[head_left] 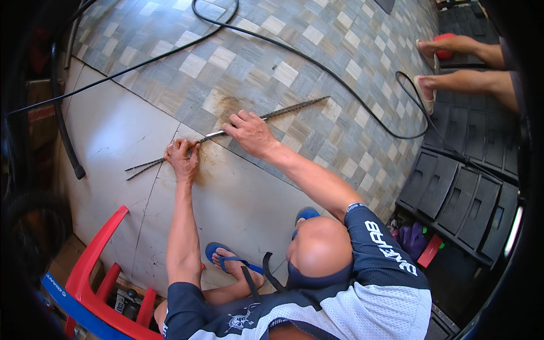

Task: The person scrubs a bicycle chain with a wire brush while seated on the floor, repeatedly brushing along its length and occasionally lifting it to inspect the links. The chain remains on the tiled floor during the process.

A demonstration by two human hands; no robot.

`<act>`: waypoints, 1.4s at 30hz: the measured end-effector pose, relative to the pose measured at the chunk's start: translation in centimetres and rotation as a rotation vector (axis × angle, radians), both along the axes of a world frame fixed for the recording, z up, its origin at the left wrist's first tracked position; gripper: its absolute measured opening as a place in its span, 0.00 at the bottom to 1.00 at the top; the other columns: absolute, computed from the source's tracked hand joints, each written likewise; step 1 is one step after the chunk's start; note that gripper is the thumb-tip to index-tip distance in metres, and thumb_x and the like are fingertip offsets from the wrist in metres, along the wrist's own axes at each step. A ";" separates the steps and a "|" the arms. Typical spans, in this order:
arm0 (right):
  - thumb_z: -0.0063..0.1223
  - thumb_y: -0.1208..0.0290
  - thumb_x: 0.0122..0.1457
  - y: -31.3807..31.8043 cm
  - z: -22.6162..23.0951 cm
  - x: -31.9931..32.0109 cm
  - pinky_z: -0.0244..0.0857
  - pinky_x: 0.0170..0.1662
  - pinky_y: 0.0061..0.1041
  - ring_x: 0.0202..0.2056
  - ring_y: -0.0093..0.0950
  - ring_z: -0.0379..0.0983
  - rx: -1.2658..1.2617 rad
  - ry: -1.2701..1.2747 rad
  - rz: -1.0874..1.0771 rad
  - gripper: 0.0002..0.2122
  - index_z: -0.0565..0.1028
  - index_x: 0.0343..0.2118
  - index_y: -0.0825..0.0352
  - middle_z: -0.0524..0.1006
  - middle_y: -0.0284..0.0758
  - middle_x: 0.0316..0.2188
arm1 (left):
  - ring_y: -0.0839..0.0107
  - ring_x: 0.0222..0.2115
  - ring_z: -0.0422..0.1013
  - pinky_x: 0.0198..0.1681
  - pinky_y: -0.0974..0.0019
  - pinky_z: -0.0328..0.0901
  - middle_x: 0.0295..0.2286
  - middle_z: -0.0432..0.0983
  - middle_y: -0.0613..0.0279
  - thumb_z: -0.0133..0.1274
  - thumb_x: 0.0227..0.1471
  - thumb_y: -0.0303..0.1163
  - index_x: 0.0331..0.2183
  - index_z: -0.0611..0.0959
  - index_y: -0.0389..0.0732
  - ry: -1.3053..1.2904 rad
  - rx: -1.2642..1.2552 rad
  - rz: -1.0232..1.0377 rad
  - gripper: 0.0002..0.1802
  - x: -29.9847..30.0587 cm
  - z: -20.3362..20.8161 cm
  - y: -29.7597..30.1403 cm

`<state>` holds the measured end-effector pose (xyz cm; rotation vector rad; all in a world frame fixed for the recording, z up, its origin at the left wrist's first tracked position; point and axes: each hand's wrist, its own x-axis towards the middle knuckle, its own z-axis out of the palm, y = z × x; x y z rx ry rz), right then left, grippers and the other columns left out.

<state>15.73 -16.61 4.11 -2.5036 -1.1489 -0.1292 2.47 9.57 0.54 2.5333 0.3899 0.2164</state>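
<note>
A dark bicycle chain (pixel 297 106) lies doubled on the floor, running slantwise from near left to far right. My left hand (pixel 183 160) is closed, its fingers pinching the chain close to the loose ends, which stick out to its left. My right hand (pixel 249 135) is curled over the chain farther right. From under its fingers a slim, shiny silver piece (pixel 215 135) reaches toward my left hand, along the chain. I cannot make out its kind; the right hand hides part of it.
Brown grease stains mark the patterned mat (pixel 226 103) and pale floor tiles (pixel 122 127). A black hose (pixel 317 65) curves across the far side. At lower left stands a red and blue stool (pixel 93 294). Black drawers (pixel 453 198) line the right, near another person's legs (pixel 470 85).
</note>
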 end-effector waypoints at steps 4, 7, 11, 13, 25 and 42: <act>0.52 0.74 0.67 -11.5 1.8 3.3 0.74 0.47 0.34 0.45 0.34 0.75 -0.119 0.140 -0.262 0.10 0.82 0.47 0.55 0.79 0.33 0.39 | 0.63 0.46 0.66 0.58 0.50 0.49 0.37 0.74 0.70 0.66 0.53 0.41 0.32 0.84 0.50 0.003 0.022 -0.020 0.08 -0.1 -0.2 0.2; 0.53 0.76 0.66 -17.6 4.9 7.2 0.73 0.47 0.34 0.44 0.34 0.74 -0.402 0.110 -0.549 0.11 0.82 0.47 0.55 0.79 0.33 0.40 | 0.62 0.46 0.66 0.58 0.50 0.49 0.38 0.74 0.70 0.65 0.53 0.41 0.32 0.84 0.50 0.013 0.037 -0.008 0.08 0.1 0.1 -0.2; 0.51 0.73 0.68 -8.8 2.8 4.9 0.74 0.47 0.33 0.45 0.31 0.75 -0.109 -0.003 -0.234 0.09 0.82 0.45 0.56 0.80 0.33 0.38 | 0.61 0.46 0.66 0.58 0.50 0.50 0.38 0.74 0.68 0.64 0.54 0.41 0.34 0.84 0.50 0.022 0.052 -0.022 0.08 0.1 0.2 -0.4; 0.51 0.75 0.68 -4.3 0.6 2.3 0.74 0.47 0.32 0.44 0.32 0.75 -0.018 -0.045 -0.060 0.10 0.82 0.45 0.56 0.80 0.33 0.38 | 0.60 0.46 0.66 0.57 0.49 0.50 0.37 0.74 0.67 0.63 0.55 0.41 0.35 0.83 0.49 0.014 0.061 -0.042 0.09 0.3 0.0 0.1; 0.48 0.79 0.69 -13.3 2.5 5.6 0.77 0.51 0.31 0.45 0.33 0.76 -0.107 0.030 -0.278 0.14 0.82 0.47 0.52 0.80 0.34 0.39 | 0.56 0.47 0.66 0.56 0.48 0.53 0.38 0.73 0.61 0.59 0.56 0.39 0.37 0.81 0.47 0.084 0.105 -0.051 0.08 0.1 -0.2 0.2; 0.49 0.83 0.64 -14.0 -0.4 3.7 0.74 0.52 0.35 0.49 0.34 0.75 -0.054 -0.012 -0.211 0.17 0.83 0.47 0.54 0.82 0.35 0.42 | 0.58 0.45 0.66 0.55 0.50 0.52 0.37 0.73 0.62 0.61 0.55 0.38 0.35 0.81 0.47 0.033 0.048 -0.067 0.08 -0.1 -0.2 0.5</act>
